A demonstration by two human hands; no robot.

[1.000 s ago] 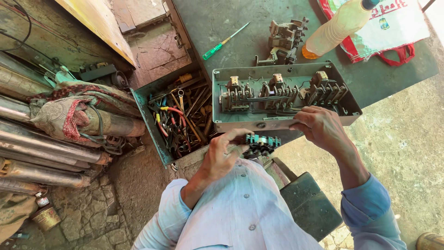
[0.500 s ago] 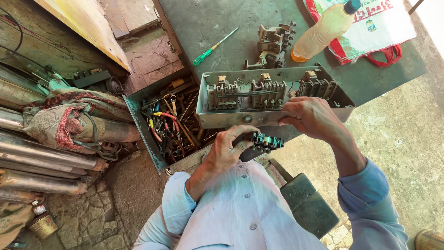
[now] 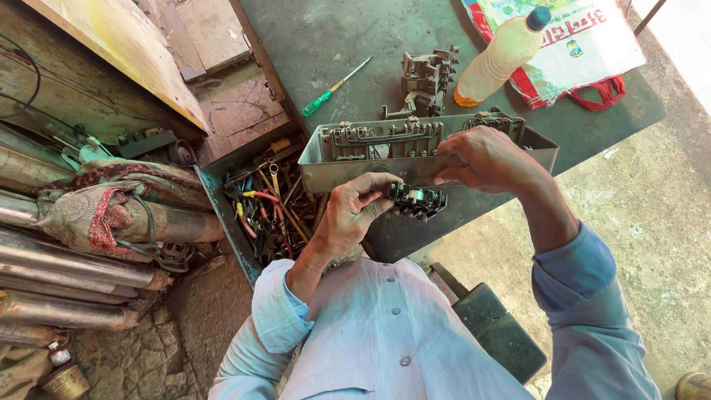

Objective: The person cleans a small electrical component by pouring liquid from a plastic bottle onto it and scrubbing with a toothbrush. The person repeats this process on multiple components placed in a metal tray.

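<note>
I see my left hand (image 3: 355, 215) clamped on a small dark switch block (image 3: 416, 201), fingers curled around its left end, just below the front wall of the grey metal tray (image 3: 326, 174). The block's long axis runs left to right, pointing toward my right hand (image 3: 489, 159), which sits above and to its right, fingers closed over the tray's front rim (thumb hidden behind the wall). The left hand is the nearer one. An open toolbox (image 3: 222, 215) sits to the left.
</note>
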